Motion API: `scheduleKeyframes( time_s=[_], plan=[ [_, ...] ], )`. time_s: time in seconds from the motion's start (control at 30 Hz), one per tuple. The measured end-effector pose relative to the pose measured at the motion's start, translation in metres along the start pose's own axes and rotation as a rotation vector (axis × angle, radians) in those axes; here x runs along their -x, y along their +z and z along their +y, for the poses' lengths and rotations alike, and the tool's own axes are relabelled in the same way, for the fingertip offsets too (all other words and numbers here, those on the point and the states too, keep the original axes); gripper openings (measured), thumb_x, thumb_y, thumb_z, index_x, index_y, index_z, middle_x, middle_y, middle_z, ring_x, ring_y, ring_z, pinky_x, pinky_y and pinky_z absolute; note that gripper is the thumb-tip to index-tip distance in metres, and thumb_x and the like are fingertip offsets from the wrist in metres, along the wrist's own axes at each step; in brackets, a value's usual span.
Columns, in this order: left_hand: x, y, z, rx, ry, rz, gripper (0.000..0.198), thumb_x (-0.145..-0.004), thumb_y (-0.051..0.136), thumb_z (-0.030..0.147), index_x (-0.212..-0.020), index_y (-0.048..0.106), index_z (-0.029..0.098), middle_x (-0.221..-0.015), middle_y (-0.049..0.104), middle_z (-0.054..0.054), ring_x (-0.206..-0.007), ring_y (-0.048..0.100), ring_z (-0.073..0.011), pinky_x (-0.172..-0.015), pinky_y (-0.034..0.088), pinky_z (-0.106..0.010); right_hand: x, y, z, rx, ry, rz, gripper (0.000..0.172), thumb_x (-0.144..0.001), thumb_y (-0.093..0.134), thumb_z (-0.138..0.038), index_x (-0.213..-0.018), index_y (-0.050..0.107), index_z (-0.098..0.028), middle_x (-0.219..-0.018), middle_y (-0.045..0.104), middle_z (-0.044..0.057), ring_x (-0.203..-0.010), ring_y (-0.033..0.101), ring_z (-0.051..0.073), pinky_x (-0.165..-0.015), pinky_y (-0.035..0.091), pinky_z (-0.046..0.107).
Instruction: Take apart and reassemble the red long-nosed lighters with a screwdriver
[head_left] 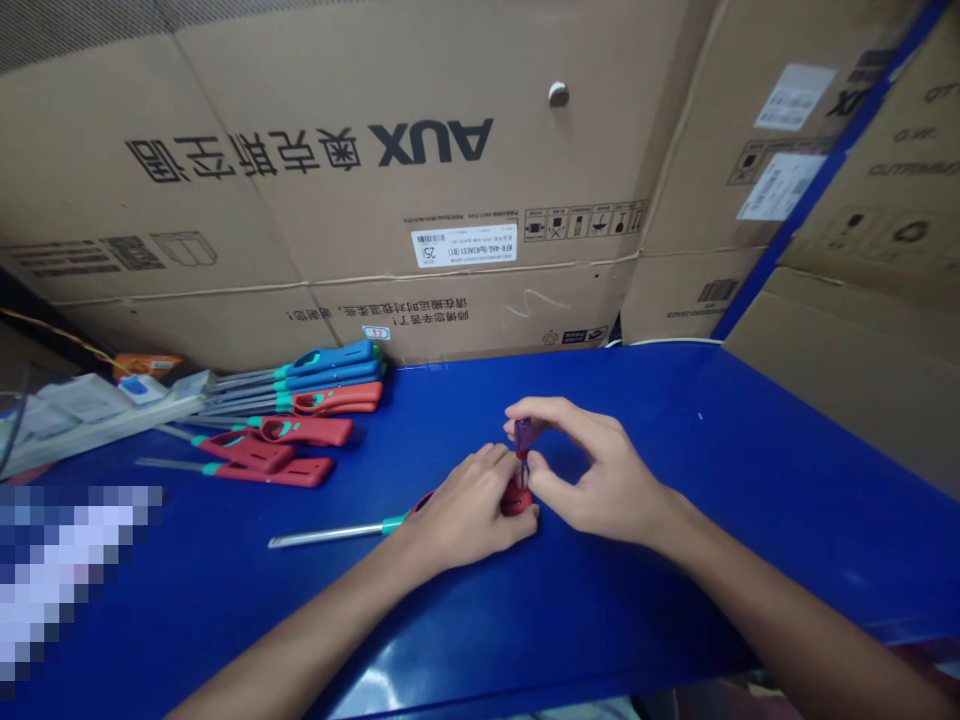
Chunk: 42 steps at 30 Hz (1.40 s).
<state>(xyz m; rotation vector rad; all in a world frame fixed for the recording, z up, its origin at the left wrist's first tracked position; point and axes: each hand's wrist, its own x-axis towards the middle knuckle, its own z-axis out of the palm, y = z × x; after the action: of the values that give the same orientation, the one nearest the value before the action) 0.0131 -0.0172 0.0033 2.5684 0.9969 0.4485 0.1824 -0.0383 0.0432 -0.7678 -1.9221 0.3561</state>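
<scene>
A red utility lighter (517,500) with a teal collar lies on the blue table, its long metal tube (326,537) pointing left. My left hand (472,505) is wrapped over its handle and hides most of it, holding it against the tabletop. Between the fingertips of my right hand (604,480) is a small screwdriver (523,436) with a clear purple handle and a red band. It stands nearly upright, and its thin shaft comes down at the right end of the lighter's handle. The exact spot where the tip meets the lighter is too small to tell.
At the left lie several more lighters, blue ones (334,372) at the back and red ones (274,470) in front. Beside them are a white power strip (97,420) and an orange packet (146,365). Cardboard walls (300,230) enclose the blue table (675,620) behind and at right.
</scene>
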Motion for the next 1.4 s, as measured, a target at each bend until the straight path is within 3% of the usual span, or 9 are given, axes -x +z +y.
scheduleKeyframes(
  time_s=[0.17, 0.33, 0.5, 0.7, 0.9, 1.07, 1.23, 1.4],
  plan=[
    [-0.0005, 0.0002, 0.0000, -0.019, -0.008, -0.007, 0.012, -0.082, 0.053, 0.028, -0.078, 0.046, 0.019, -0.084, 0.056, -0.004, -0.080, 0.053, -0.0206, -0.071, 0.045, -0.035, -0.0018, 0.0003, 0.0004, 0.041, -0.035, 0.008, 0.032, -0.083, 0.062, -0.009, -0.113, 0.061, -0.019, -0.090, 0.061, 0.002, -0.082, 0.060, 0.013, -0.077, 0.052, 0.028],
    [0.0000, 0.0003, -0.0007, -0.029, -0.003, -0.006, 0.014, -0.080, 0.054, 0.030, -0.082, 0.045, 0.019, -0.086, 0.056, -0.004, -0.081, 0.052, -0.0215, -0.073, 0.045, -0.037, -0.0023, -0.0006, -0.0003, 0.040, -0.032, 0.031, 0.043, -0.079, 0.057, 0.000, -0.118, 0.059, -0.017, -0.097, 0.063, 0.004, -0.085, 0.061, 0.014, -0.080, 0.052, 0.029],
    [0.0005, 0.0003, 0.0000, -0.032, -0.008, -0.007, 0.014, -0.082, 0.052, 0.030, -0.078, 0.043, 0.020, -0.083, 0.055, -0.004, -0.080, 0.053, -0.0217, -0.072, 0.045, -0.037, -0.0029, 0.0001, 0.0001, 0.085, -0.053, 0.081, 0.022, -0.082, 0.065, -0.010, -0.102, 0.066, -0.018, -0.094, 0.058, 0.005, -0.082, 0.059, 0.014, -0.076, 0.053, 0.030],
    [0.0003, 0.0000, -0.0001, -0.024, -0.003, -0.014, 0.015, -0.081, 0.055, 0.031, -0.083, 0.045, 0.020, -0.089, 0.057, -0.005, -0.087, 0.054, -0.0233, -0.079, 0.046, -0.038, 0.0018, 0.0038, 0.0028, -0.033, 0.027, 0.062, 0.047, -0.080, 0.058, -0.002, -0.122, 0.052, -0.021, -0.105, 0.064, 0.005, -0.092, 0.064, 0.015, -0.084, 0.054, 0.031],
    [0.0001, 0.0007, 0.0002, -0.033, -0.018, -0.014, 0.015, -0.083, 0.052, 0.031, -0.077, 0.044, 0.020, -0.084, 0.056, -0.004, -0.080, 0.053, -0.0219, -0.074, 0.045, -0.037, -0.0004, 0.0022, 0.0025, 0.056, -0.041, 0.066, 0.031, -0.082, 0.063, -0.009, -0.111, 0.060, -0.020, -0.089, 0.060, 0.002, -0.080, 0.060, 0.013, -0.075, 0.054, 0.030],
    [0.0002, -0.0004, 0.0006, -0.029, -0.018, -0.014, 0.015, -0.081, 0.054, 0.031, -0.083, 0.045, 0.020, -0.089, 0.057, -0.005, -0.085, 0.053, -0.0229, -0.076, 0.046, -0.038, 0.0010, 0.0029, 0.0032, -0.003, 0.013, 0.037, 0.048, -0.079, 0.055, -0.003, -0.123, 0.052, -0.022, -0.106, 0.065, 0.005, -0.092, 0.064, 0.016, -0.084, 0.055, 0.034],
    [0.0002, -0.0019, 0.0021, -0.021, -0.020, -0.026, 0.017, -0.082, 0.053, 0.031, -0.076, 0.044, 0.020, -0.083, 0.055, -0.004, -0.079, 0.052, -0.0216, -0.072, 0.045, -0.037, -0.0009, 0.0037, 0.0005, 0.058, -0.046, 0.065, 0.029, -0.082, 0.062, -0.009, -0.108, 0.062, -0.022, -0.096, 0.063, 0.005, -0.088, 0.062, 0.017, -0.080, 0.055, 0.035],
    [0.0011, -0.0041, 0.0017, 0.027, -0.018, -0.030, 0.015, -0.084, 0.056, 0.031, -0.085, 0.048, 0.019, -0.089, 0.057, -0.004, -0.086, 0.053, -0.0210, -0.079, 0.046, -0.036, -0.0001, 0.0040, 0.0010, -0.127, 0.093, 0.177, 0.038, -0.083, 0.056, -0.005, -0.116, 0.058, -0.022, -0.102, 0.066, 0.005, -0.086, 0.066, 0.015, -0.080, 0.057, 0.033]
  ],
)
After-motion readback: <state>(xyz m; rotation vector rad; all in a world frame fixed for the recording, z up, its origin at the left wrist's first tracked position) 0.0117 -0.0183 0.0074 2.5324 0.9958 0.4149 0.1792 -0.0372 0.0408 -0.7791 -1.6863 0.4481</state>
